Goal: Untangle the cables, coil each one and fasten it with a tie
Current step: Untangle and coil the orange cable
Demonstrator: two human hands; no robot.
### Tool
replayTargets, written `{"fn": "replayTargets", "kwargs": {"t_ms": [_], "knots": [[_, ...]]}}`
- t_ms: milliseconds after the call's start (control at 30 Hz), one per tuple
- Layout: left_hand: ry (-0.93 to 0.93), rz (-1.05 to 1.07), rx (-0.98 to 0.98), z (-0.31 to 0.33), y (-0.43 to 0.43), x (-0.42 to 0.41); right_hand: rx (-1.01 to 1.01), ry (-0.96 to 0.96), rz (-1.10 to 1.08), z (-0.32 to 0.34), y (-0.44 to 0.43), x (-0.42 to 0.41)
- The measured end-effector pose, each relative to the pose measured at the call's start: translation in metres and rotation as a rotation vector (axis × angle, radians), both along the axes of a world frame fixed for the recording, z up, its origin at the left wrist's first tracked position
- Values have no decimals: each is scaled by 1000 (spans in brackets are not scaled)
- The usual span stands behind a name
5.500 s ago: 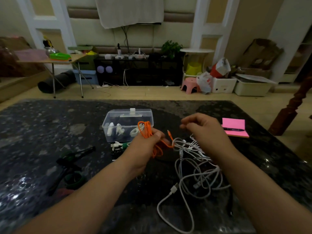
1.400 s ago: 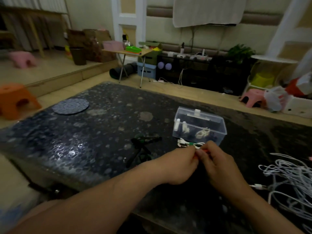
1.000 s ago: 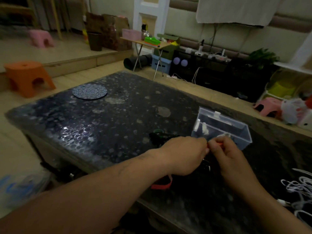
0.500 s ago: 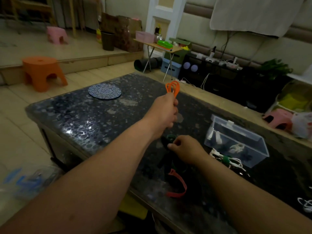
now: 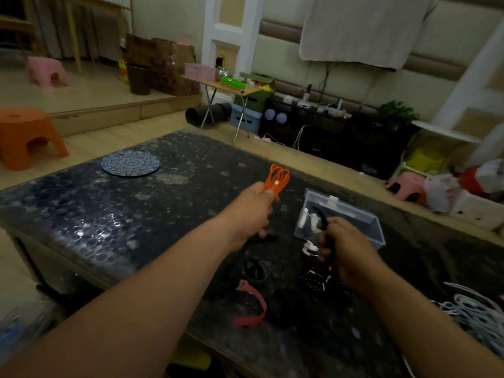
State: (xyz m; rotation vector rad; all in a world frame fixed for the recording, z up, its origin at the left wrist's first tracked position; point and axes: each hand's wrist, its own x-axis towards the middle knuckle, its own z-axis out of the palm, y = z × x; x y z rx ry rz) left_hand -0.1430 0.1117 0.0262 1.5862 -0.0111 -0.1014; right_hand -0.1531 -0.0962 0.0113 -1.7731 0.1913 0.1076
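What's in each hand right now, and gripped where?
Left hand grips the coiled orange cable at the lower end of its loops. Right hand holds a black tie around its lower part.

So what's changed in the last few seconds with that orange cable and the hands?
The left hand has lifted the coiled orange cable clear of the white cable tangle. The right hand has let the tangle go and taken a black tie. The clear box stays on the table.
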Motion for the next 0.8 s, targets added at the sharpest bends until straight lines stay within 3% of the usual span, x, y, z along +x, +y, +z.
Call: {"fn": "replayTargets", "kwargs": {"t_ms": [233, 500, 633, 800], "knots": [[45, -267, 122, -4, -85, -5, 7, -146, -170, 13, -100, -48], [-148, -432, 325, -22, -155, -14, 237, -265, -142, 18, -107, -66], [-242, -493, 374, -13, -172, -25, 228, -275, -135, 5, -105, -70], [-195, -539, 313, -2, -179, -38, 100, -301, -250, -9, -102, -68]]}}
